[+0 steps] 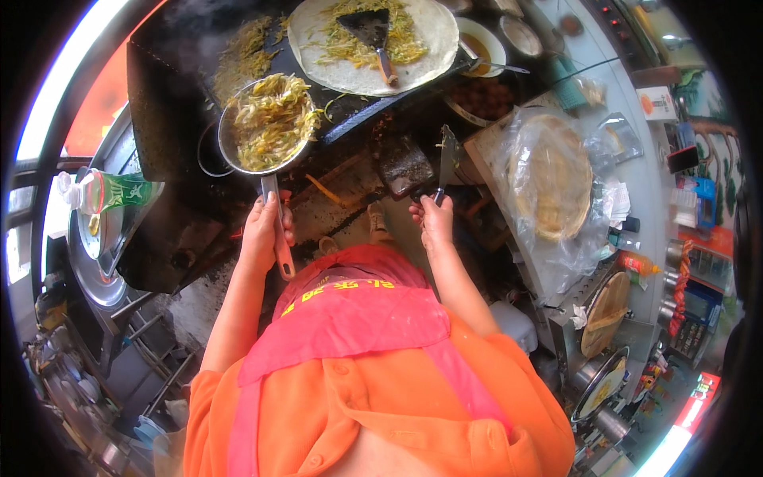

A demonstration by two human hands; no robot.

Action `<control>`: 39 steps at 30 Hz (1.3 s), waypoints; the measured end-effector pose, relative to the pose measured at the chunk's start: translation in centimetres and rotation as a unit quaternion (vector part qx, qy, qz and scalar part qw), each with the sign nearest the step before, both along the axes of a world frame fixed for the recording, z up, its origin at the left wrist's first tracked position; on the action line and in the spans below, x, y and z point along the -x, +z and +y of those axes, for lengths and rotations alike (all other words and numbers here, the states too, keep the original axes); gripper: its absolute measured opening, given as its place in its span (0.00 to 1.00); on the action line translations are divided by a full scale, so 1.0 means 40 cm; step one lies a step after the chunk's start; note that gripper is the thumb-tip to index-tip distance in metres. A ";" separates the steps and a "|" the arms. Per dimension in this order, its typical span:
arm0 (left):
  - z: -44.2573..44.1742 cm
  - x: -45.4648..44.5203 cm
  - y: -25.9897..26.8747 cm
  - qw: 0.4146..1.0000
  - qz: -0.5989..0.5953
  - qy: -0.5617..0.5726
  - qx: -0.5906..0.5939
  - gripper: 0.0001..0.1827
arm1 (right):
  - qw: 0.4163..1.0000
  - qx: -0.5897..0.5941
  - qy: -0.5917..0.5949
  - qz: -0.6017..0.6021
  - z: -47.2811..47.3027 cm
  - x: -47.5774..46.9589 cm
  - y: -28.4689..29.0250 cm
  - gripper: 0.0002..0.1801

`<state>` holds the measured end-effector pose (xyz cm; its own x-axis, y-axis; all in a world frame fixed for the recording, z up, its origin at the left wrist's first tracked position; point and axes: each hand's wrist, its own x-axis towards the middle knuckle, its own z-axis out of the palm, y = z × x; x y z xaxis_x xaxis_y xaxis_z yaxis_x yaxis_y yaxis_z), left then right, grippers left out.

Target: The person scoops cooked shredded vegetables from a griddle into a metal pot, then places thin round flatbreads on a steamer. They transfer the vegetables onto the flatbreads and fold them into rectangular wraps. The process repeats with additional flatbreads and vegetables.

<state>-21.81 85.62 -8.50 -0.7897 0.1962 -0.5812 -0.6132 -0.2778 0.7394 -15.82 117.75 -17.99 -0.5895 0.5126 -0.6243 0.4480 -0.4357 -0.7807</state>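
My left hand (260, 229) grips the long handle of a metal pan (225, 143), level at the griddle's front edge. Shredded cooked vegetables (268, 125) are heaped in it. In my right hand (434, 217) is a dark-handled metal spatula (447, 161), its blade pointing away from me, with a few shreds stuck on it. A large round flatbread (310, 68) lies on the dark griddle (346, 110), topped with more shreds. A wooden-handled scraper (368, 30) rests on that filling. Left of the flatbread, a browner pile of shreds (244, 53) sits directly on the griddle.
At the griddle's right stand a bowl of yellow liquid (480, 45) and a pot of round brown items (477, 98). A plastic-covered basket (551, 173) occupies the right counter. A green-labelled bottle (119, 191) lies at the left. Steam rises at the back left.
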 end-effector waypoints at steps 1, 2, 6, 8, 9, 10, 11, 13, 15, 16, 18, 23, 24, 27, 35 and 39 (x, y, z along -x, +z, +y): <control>-0.001 -0.001 -0.007 1.000 0.004 0.001 0.001 0.17 | 1.000 0.011 -0.005 0.002 0.000 -0.002 0.001 0.11; -0.003 -0.003 -0.011 1.000 0.002 0.000 -0.003 0.17 | 1.000 0.021 -0.009 -0.001 0.000 -0.006 -0.001 0.12; 0.001 -0.002 -0.014 1.000 0.012 -0.002 -0.014 0.16 | 0.999 0.050 -0.021 -0.009 0.009 0.001 -0.003 0.14; 0.003 -0.002 -0.011 1.000 0.015 0.001 -0.015 0.16 | 0.999 0.049 -0.019 -0.011 0.008 0.001 -0.001 0.13; 0.005 0.000 -0.010 1.000 0.015 0.005 -0.017 0.15 | 0.999 0.042 -0.015 -0.010 0.007 0.003 0.002 0.12; 0.006 0.001 -0.008 1.000 0.015 0.009 -0.020 0.14 | 0.999 0.035 -0.011 -0.008 0.006 0.003 0.006 0.11; 0.010 0.000 -0.004 1.000 0.017 0.006 -0.006 0.14 | 1.000 0.012 -0.001 -0.005 0.008 0.000 0.010 0.11; 0.017 -0.001 0.008 0.999 0.024 0.006 0.021 0.12 | 0.999 -0.034 0.022 0.005 0.013 -0.006 0.017 0.11; 0.011 -0.006 0.036 1.000 0.013 0.012 0.011 0.10 | 0.984 -0.160 0.071 0.021 0.026 -0.024 0.031 0.11; 0.000 -0.017 0.046 1.000 0.002 0.013 0.007 0.09 | 0.970 -0.216 0.110 0.030 0.030 -0.020 0.076 0.12; -0.020 -0.061 0.053 1.000 -0.020 0.020 -0.014 0.09 | 0.914 -0.347 0.193 0.089 0.057 -0.001 0.129 0.13; -0.063 -0.176 0.104 1.000 0.001 -0.013 0.014 0.11 | 0.779 -0.430 0.431 0.146 0.025 0.154 0.349 0.18; -0.078 -0.194 0.104 1.000 -0.022 -0.015 -0.012 0.12 | 0.747 -0.452 0.472 0.123 0.001 0.186 0.368 0.18; -0.083 -0.211 0.127 0.998 -0.038 0.001 -0.040 0.14 | 0.642 -0.486 0.591 0.041 -0.106 0.317 0.382 0.21; -0.082 -0.188 0.141 0.995 -0.075 0.020 -0.063 0.13 | 0.464 -0.543 0.700 0.009 -0.280 0.871 0.490 0.22; -0.079 -0.192 0.132 0.992 -0.078 0.028 -0.099 0.14 | 0.363 -0.617 0.697 0.020 -0.190 1.069 0.501 0.21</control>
<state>-14.14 82.47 -3.22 -0.7058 0.2768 -0.6520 -0.6955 -0.4455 0.5638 -58.59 110.14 2.05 -0.8094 -0.4273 -0.4029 -0.4616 0.8870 -0.0133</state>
